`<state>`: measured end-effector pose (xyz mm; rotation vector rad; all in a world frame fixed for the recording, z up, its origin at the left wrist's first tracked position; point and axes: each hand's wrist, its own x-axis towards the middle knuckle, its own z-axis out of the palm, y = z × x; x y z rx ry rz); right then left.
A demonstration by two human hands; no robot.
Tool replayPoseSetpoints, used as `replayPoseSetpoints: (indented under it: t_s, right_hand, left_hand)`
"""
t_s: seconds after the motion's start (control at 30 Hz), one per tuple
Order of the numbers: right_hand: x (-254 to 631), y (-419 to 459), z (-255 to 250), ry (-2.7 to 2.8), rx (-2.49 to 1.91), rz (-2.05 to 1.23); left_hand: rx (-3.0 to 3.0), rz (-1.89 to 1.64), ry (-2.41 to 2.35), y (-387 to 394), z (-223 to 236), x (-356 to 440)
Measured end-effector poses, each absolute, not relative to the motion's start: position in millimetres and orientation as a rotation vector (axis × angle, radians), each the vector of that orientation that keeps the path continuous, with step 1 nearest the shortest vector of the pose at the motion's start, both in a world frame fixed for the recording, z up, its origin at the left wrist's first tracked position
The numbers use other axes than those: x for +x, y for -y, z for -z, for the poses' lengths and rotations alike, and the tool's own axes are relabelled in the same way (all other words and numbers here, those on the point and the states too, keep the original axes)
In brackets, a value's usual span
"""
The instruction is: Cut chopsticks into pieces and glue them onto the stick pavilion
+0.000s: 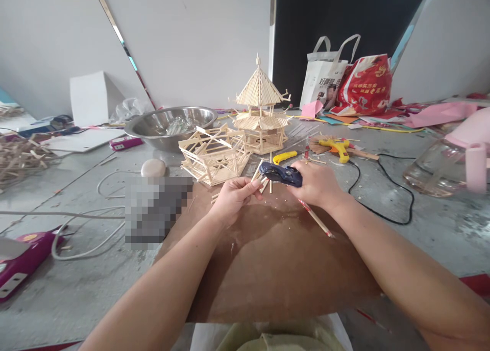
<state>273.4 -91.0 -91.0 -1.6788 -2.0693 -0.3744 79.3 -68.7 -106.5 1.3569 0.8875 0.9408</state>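
My left hand (239, 195) pinches a few thin wooden sticks (257, 171) between thumb and fingers. My right hand (316, 182) is wrapped round a dark blue hand tool (281, 174), whose kind I cannot make out. The tool's front end meets the sticks by my left fingertips. Just beyond the hands stands an open lattice frame (209, 175) built of pale sticks. Behind it rises a small stick pavilion (260, 93) with a pointed roof. A yellow-handled item (285, 157) lies past the tool. Near my right wrist a stick with red marks (316, 218) rests on the brown board (275, 269).
A steel basin (132, 129) stands behind the frame. To the right are a yellow glue gun (339, 148) with a black cord and a glass jug (432, 175). At left lie a purple power strip (30, 256), pale cables and a pile of sticks (23, 159). Bags (363, 85) stand behind.
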Motion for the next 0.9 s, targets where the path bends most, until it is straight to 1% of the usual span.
replayPoseSetpoints:
  t_s: [0.6,0.9]
  right_hand:
    - [273.8,90.4,91.3,2.101,-1.672,0.323]
    - [271.2,90.7,93.9,2.080,-1.735,0.311]
  left_hand:
    - [1.375,-0.925,-0.894,70.1,104.5,80.0]
    - [1.343,-0.909,-0.880,70.1,103.6,81.0]
